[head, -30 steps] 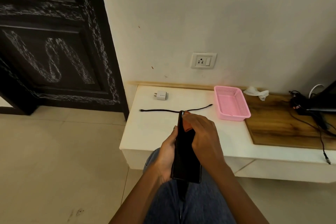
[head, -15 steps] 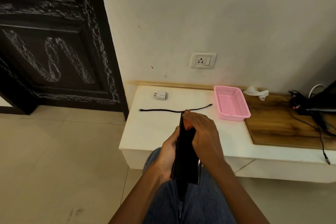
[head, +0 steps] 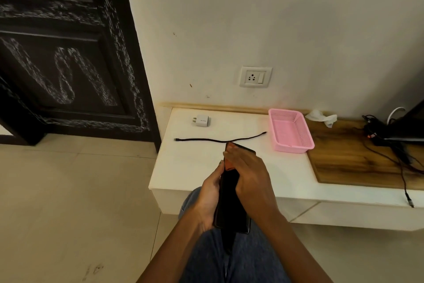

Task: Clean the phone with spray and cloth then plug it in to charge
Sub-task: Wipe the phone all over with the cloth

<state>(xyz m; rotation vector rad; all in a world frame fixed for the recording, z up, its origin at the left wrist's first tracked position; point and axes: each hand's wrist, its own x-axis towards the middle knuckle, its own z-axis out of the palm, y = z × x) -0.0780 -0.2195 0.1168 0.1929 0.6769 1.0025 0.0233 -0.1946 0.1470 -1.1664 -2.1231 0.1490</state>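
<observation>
While the left hand (head: pixel 210 193) holds the phone (head: pixel 231 200), the right hand (head: pixel 250 174) has seemingly slid up.

Two hands (head: pixel 229 181), one black slab phone (head: pixel 230 204), one orange cloth (head: pixel 229 165), one white charger plug (head: pixel 201 120), one black cable (head: pixel 213 140), one pink plastic basket (head: pixel 291 132), one white wall socket (head: pixel 255 76).

I see the slim black glossy phone (head: pixel 230 200) held lengthwise, an orange cloth (head: pixel 229 164) pressed near its top; the thin black cable (head: pixel 218 140) lies straight beside the white charger block (head: pixel 202 120).
</observation>
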